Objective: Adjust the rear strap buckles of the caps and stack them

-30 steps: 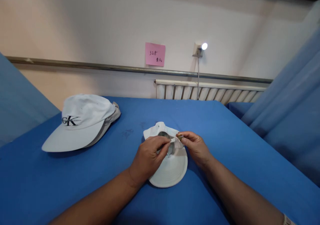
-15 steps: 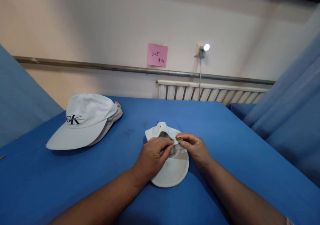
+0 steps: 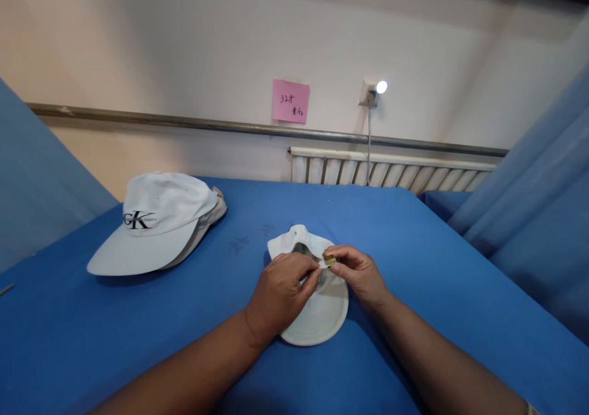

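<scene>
A white baseball cap (image 3: 317,314) lies on the blue-covered table with its brim towards me and its hollow inside partly showing. My left hand (image 3: 285,286) reaches over the cap, thumb and fingers pinched on the end of its narrow white strap (image 3: 323,263). Between the thumb and fingertips of my right hand (image 3: 361,274) is a small gold-coloured metal buckle (image 3: 330,259), right at the strap end. Whether the strap passes through the buckle is too small to tell. My left hand hides part of the cap.
Stacked white and beige caps (image 3: 161,212) with black lettering sit at the left of the blue table cover (image 3: 391,353). Blue curtains (image 3: 543,188) hang at both sides. Behind are a radiator (image 3: 391,169), a pipe, a pink note (image 3: 291,101) and a lit socket plug (image 3: 372,93).
The buckle has turned slightly in my right fingers, so more of its gold face shows. Both hands stay in nearly the same place at the strap.
</scene>
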### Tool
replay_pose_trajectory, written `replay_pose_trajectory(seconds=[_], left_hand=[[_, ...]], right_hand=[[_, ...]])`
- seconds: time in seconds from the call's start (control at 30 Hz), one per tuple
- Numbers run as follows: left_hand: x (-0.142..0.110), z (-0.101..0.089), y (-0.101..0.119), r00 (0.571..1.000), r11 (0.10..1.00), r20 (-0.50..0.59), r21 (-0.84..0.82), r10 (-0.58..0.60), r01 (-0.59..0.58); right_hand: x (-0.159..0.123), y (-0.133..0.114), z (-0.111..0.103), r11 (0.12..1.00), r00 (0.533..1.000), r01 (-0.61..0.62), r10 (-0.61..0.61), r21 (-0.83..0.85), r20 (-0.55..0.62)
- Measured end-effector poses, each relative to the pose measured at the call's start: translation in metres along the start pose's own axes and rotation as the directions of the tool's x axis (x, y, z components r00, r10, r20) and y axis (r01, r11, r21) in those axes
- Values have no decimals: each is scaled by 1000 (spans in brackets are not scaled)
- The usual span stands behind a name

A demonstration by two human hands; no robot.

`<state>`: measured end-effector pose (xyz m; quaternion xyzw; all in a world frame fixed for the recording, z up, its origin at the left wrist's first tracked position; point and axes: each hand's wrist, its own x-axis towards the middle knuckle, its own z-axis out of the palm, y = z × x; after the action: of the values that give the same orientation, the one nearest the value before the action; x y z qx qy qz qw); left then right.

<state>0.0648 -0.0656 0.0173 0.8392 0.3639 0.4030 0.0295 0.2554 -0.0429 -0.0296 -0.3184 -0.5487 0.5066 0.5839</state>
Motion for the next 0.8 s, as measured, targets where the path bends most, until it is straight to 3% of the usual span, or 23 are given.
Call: replay_pose_trajectory(seconds=[0.27, 0.67, 0.8], left_hand=[[-1, 2, 2, 998, 997, 16, -47, -58, 58], [1, -3, -7, 995, 994, 58, -84, 79, -74], [0, 0, -7, 999, 994, 42, -111, 17, -12]], right_hand=[[-1, -1, 0, 998, 1000, 16, -15, -53, 16], [-1, -2, 1, 994, 999, 47, -44, -94, 32], [0, -2, 1, 994, 997, 55, -50, -93, 58]])
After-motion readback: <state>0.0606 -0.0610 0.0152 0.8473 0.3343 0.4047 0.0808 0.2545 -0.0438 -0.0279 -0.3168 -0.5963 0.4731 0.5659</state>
